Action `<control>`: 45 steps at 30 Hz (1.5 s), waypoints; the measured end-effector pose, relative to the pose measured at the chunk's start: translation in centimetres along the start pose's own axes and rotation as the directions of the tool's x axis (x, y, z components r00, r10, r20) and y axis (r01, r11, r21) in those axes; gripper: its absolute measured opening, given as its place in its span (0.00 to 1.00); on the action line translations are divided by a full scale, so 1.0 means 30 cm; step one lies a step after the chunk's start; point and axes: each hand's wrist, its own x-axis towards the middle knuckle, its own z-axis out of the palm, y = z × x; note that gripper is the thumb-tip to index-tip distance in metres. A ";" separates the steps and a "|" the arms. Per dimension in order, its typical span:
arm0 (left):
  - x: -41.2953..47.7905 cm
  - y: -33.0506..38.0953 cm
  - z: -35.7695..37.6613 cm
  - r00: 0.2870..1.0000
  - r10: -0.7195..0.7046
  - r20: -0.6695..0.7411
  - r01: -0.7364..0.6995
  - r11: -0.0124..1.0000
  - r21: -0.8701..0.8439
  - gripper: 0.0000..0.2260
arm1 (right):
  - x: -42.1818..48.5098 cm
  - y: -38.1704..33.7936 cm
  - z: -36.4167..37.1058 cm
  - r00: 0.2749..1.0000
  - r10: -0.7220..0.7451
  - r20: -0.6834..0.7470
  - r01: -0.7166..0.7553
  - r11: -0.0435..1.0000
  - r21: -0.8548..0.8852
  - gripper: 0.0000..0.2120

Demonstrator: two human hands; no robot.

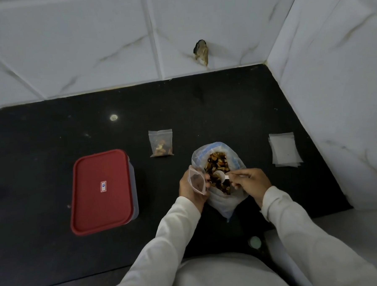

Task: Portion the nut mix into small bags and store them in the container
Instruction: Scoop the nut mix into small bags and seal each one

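Over the sack (197,158) of nut mix (217,161) on the tabletop (52,150), your left hand (191,188) grips a small bag (197,181) and your right hand (252,182) pinches the spoon (220,176). Scoop level and hold the bag's mouth wide, close beside the sack. The container (101,191) sits lidded at left.

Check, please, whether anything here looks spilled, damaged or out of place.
One thing: the white wall tile behind the black counter has a chipped, dark hole just above the counter's edge. No nut mix seems spilled around the large bag; the filled small bag lies flat.
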 end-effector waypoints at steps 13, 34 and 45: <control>-0.055 0.040 0.025 0.977 0.056 -0.208 -0.026 0.989 0.145 0.21 | -0.039 -0.015 -0.023 0.995 0.092 0.038 -0.099 0.909 0.405 0.08; -0.066 0.070 0.010 0.978 -0.054 -0.203 0.083 0.987 0.138 0.22 | -0.355 -0.202 0.073 0.892 -0.424 -0.161 0.425 0.905 -0.028 0.07; -0.025 0.053 -0.010 0.989 -0.032 -0.148 0.045 0.995 0.089 0.25 | -0.306 -0.140 0.171 0.654 -0.750 -0.100 0.606 0.598 -0.524 0.16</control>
